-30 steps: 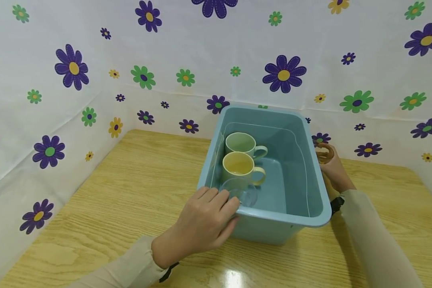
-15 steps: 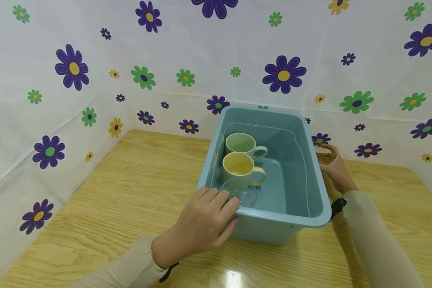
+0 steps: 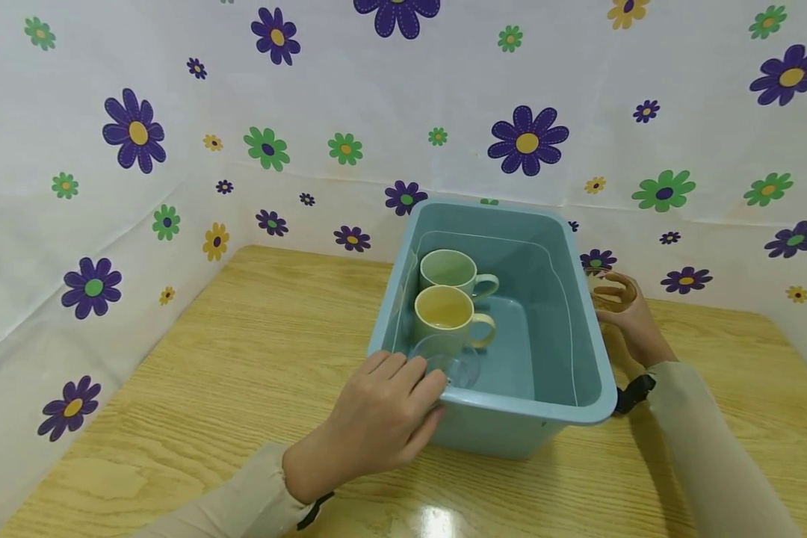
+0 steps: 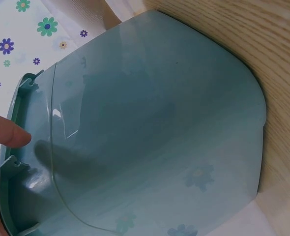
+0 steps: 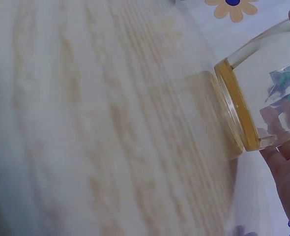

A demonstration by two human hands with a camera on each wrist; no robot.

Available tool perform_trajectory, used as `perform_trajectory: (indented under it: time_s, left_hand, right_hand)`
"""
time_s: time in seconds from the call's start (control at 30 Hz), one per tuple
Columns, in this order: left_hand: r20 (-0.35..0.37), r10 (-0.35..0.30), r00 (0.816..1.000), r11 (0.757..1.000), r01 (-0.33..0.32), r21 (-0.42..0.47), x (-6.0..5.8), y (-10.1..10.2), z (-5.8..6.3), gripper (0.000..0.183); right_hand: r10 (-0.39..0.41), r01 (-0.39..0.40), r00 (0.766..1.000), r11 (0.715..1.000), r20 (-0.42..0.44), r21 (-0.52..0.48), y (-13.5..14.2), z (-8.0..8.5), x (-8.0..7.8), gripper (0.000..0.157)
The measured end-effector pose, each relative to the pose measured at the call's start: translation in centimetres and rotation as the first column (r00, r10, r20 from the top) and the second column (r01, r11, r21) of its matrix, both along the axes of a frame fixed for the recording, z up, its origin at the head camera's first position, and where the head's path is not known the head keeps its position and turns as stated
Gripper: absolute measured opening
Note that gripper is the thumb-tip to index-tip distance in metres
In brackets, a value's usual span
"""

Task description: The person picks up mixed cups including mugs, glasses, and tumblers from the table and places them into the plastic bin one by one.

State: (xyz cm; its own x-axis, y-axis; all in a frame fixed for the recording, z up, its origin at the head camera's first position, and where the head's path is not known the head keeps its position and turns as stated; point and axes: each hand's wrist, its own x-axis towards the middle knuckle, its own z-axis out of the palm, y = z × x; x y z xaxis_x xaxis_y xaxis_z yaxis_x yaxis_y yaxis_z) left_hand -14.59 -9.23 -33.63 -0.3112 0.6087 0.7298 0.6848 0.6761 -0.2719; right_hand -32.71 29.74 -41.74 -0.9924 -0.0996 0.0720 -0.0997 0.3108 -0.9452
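A blue plastic tub (image 3: 511, 407) stands on the table. My left hand (image 3: 376, 407) grips its near rim at the left corner, fingers over the edge and thumb (image 4: 14, 135) outside. Inside, along the left wall, sit a pale green mug (image 3: 444, 269), a yellow mug (image 3: 437, 317) and a clear glass vessel (image 3: 460, 370), partly covered by my left hand. Beyond the tub's right side, my right hand (image 3: 628, 310) has its fingers curled round a clear drinking glass (image 5: 263, 64) with a thick amber-looking base. The tub partly hides this glass in the head view.
The wooden table (image 3: 242, 336) reaches out on both sides of the tub. A white flower-patterned cloth (image 3: 457, 97) hangs behind it and along the left. The tub's far end is close to that cloth.
My right hand has shifted slightly right and nearer, its fingers spreading a little wider around the glass. The left hand and the tub have stayed in place.
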Motion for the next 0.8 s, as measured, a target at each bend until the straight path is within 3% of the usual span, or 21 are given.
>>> perform_trajectory:
  time_s: [0.17, 0.47, 0.67, 0.8]
  left_hand:
    - [0.007, 0.001, 1.000, 1.000, -0.001, -0.006, 0.1, -0.1, 0.1, 0.014]
    - [-0.001, 0.001, 1.000, 1.000, -0.001, -0.004, 0.0, -0.1, 0.0, 0.014]
    - [-0.003, 0.002, 1.000, 1.000, -0.002, -0.005, 0.0, -0.1, 0.0, 0.014]
    - [-0.005, 0.003, 1.000, 1.000, -0.003, -0.007, 0.0, -0.1, 0.0, 0.014]
  right_hand:
    - [0.014, -0.013, 1.000, 1.000, 0.004, -0.025, 0.0, 0.1, 0.1, 0.076]
    - [0.064, -0.069, 0.997, 0.987, -0.036, -0.142, 0.5, -0.1, 0.3, 0.069]
    - [0.034, -0.035, 0.999, 0.995, -0.017, -0.089, 0.8, -0.3, 0.3, 0.074]
    - [0.032, -0.033, 0.999, 0.993, -0.016, -0.109, 1.0, -0.5, 0.2, 0.074]
